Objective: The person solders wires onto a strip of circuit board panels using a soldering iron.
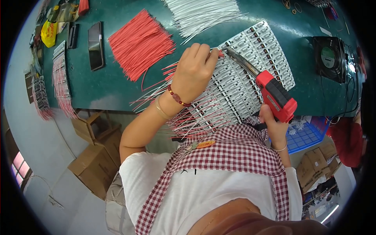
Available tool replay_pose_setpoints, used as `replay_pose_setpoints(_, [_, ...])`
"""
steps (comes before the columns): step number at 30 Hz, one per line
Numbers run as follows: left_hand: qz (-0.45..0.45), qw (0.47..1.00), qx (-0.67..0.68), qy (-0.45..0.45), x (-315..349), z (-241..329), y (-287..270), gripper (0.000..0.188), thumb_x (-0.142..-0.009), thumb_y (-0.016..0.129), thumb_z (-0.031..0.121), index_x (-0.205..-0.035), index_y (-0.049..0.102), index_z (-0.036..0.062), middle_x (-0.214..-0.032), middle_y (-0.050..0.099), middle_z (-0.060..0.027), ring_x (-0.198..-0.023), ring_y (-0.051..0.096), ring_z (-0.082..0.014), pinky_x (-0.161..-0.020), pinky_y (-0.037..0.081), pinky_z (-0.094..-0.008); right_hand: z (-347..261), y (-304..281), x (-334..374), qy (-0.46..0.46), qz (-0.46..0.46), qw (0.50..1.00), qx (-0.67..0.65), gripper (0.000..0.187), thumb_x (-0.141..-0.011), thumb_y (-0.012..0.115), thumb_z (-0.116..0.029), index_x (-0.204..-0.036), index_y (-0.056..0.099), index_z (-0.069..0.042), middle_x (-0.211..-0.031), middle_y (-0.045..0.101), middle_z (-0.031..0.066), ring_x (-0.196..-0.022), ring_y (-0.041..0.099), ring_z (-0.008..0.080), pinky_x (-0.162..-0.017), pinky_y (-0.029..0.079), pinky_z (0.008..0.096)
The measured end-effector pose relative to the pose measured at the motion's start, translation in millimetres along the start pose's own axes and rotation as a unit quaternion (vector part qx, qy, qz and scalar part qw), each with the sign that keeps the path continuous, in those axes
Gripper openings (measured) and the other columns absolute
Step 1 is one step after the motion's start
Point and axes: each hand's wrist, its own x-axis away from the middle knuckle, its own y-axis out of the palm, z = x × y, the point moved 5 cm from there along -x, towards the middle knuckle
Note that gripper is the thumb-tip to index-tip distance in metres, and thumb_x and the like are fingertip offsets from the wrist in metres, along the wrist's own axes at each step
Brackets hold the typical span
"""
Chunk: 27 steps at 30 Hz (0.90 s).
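Note:
My right hand [276, 128] is wrapped round a red-and-black soldering gun [275, 96], whose dark metal tip reaches up and left to the boards. Close to that tip, my left hand [194, 69] is closed in a pinch, with red wire ends [221, 53] showing at its fingertips. Beneath both hands lie panels of small white circuit boards [276, 51] in rows, overlapping one another. Many thin red and white wires [205, 113] trail from the panels toward my apron. The exact contact between tip and wire is too small to tell.
A red wire pile [141, 44] and a white wire pile [203, 17] lie on the green table [111, 92]. Leftward are a phone [95, 46] and wired panels [60, 78]. A black fan [330, 58] stands right; a blue crate [307, 137] sits below the edge.

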Motion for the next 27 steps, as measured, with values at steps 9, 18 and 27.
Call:
replay_pose_setpoints(9, [-0.012, 1.0, -0.013, -0.004, -3, 1, -1, 0.016, -0.079, 0.062, 0.006, -0.092, 0.064, -0.0025, -0.08, 0.048, -0.0083, -0.077, 0.05, -0.0218, -0.065, 0.042, -0.0328, -15, 0, 6, -0.021, 0.03, 0.996, -0.085, 0.04, -0.093, 0.062, -0.016, -0.125, 0.052, 0.006, -0.067, 0.057, 0.0051, -0.052, 0.048, 0.0088, -0.05, 0.038, 0.0233])
replay_pose_setpoints(18, [0.025, 0.999, -0.023, 0.005, -4, 9, -9, 0.027, -0.072, 0.062, -0.001, -0.099, 0.066, -0.0006, -0.081, 0.05, -0.0078, -0.074, 0.051, -0.0233, -0.066, 0.043, -0.0343, -10, -2, 13, -0.023, 0.035, 0.985, -0.165, 0.039, -0.093, 0.061, -0.018, -0.122, 0.052, 0.007, -0.064, 0.054, 0.0055, -0.051, 0.047, 0.0097, -0.05, 0.039, 0.0246])
replay_pose_setpoints(27, [0.028, 0.999, 0.02, 0.002, 2, 12, -3, 0.028, -0.073, 0.064, -0.002, -0.101, 0.068, -0.0003, -0.08, 0.05, -0.0072, -0.073, 0.051, -0.0221, -0.064, 0.043, -0.0335, 2, -1, 18, 0.021, 0.008, 0.987, -0.16, 0.037, -0.094, 0.06, -0.017, -0.123, 0.052, 0.006, -0.065, 0.053, 0.0051, -0.052, 0.047, 0.0104, -0.051, 0.04, 0.0248])
